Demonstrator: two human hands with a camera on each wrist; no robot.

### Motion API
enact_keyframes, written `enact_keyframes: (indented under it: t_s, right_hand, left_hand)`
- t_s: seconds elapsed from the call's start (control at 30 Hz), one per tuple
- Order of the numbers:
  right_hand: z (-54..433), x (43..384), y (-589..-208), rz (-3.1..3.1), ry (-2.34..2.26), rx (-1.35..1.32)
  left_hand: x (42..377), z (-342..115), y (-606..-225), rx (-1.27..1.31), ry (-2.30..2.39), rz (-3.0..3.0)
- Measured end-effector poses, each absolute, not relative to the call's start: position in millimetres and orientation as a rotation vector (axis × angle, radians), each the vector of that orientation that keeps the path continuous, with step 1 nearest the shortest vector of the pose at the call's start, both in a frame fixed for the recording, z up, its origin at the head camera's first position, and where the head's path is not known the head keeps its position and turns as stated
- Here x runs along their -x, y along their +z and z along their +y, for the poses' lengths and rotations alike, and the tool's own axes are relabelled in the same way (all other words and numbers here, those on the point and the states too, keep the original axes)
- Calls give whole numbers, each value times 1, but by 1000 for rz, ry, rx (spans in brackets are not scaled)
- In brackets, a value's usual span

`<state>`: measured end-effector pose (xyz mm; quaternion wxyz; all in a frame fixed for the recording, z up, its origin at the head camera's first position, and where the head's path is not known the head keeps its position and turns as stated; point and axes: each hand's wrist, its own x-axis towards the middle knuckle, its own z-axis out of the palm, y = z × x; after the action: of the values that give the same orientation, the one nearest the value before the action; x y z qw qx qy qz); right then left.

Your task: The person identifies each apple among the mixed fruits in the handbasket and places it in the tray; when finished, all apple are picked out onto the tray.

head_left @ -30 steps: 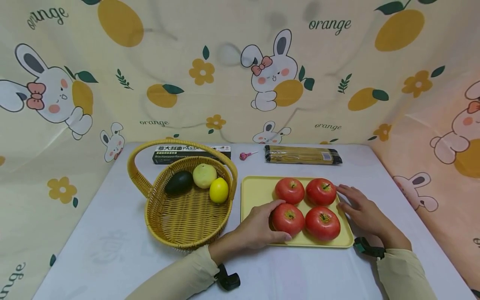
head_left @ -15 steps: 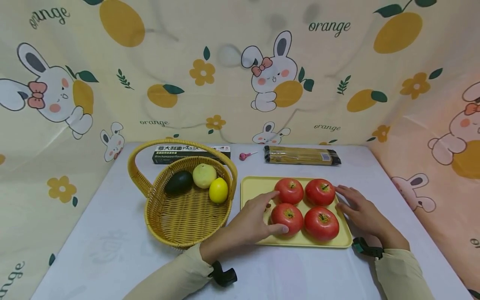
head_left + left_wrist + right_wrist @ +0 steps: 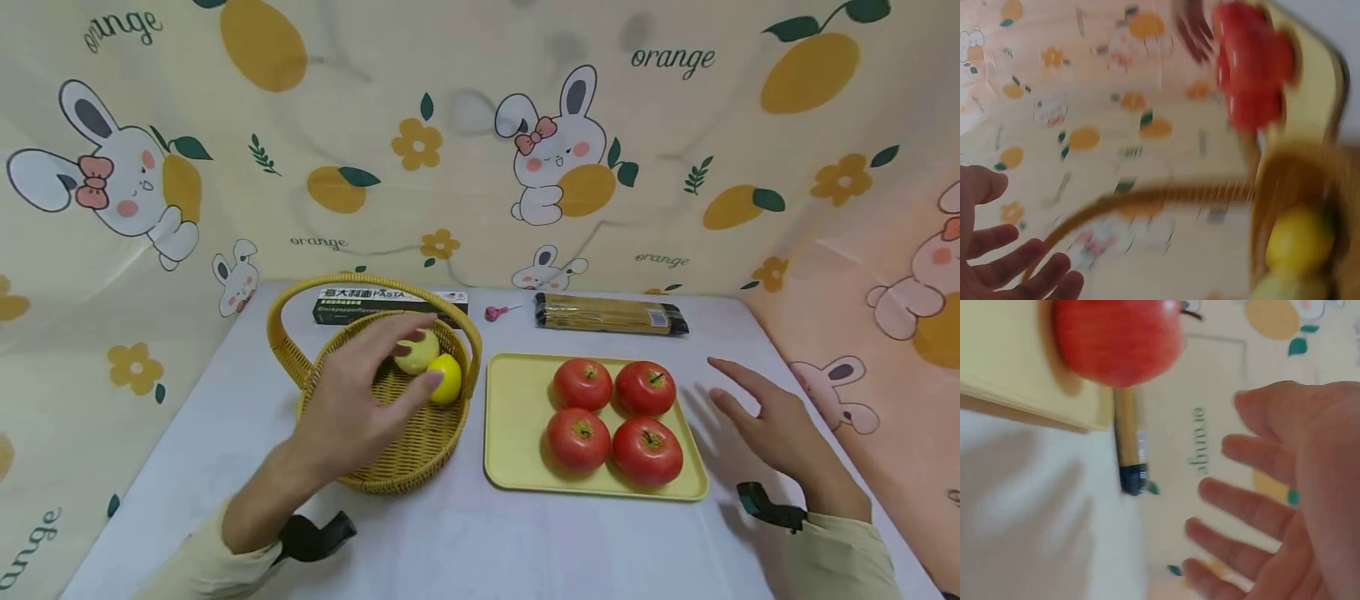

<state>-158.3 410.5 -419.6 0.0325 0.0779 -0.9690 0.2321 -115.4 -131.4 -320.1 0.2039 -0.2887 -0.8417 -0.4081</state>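
My left hand is over the left part of a wicker basket, fingers loosely spread and holding nothing. Inside the basket, a yellow lemon and a pale green round fruit show beside the thumb; the dark oval fruit is hidden behind the hand. Several red apples sit grouped on the right part of a pale yellow tray. Off the tray's right edge, my right hand hovers with fingers apart; in the right wrist view a red apple shows beyond it.
Behind the basket lies a dark pasta box. A small pink lollipop and a clear pack of spaghetti rest along the table's back edge. The basket's tall handle arches above its rim. A printed cloth hangs behind and at both sides.
My left hand has moved left from beside the front apple to over the basket. My right hand has drawn away from the tray to the right. Apples and basket stay in place.
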Motion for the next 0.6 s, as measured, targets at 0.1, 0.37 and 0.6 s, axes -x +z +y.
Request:
enact_keyframes:
  t_s: [0.1, 0.37, 0.6]
  right_hand:
    - [412, 153, -402, -2847, 647, -316]
    - [400, 148, -332, -2411, 378, -397]
    - [395, 161, -317, -2185, 214, -540]
  left_hand:
    - [111, -162, -300, 746, -940, -2258]
    - [101, -230, -251, 433, -481, -2096]
    - [115, -268, -251, 313, -177, -2089]
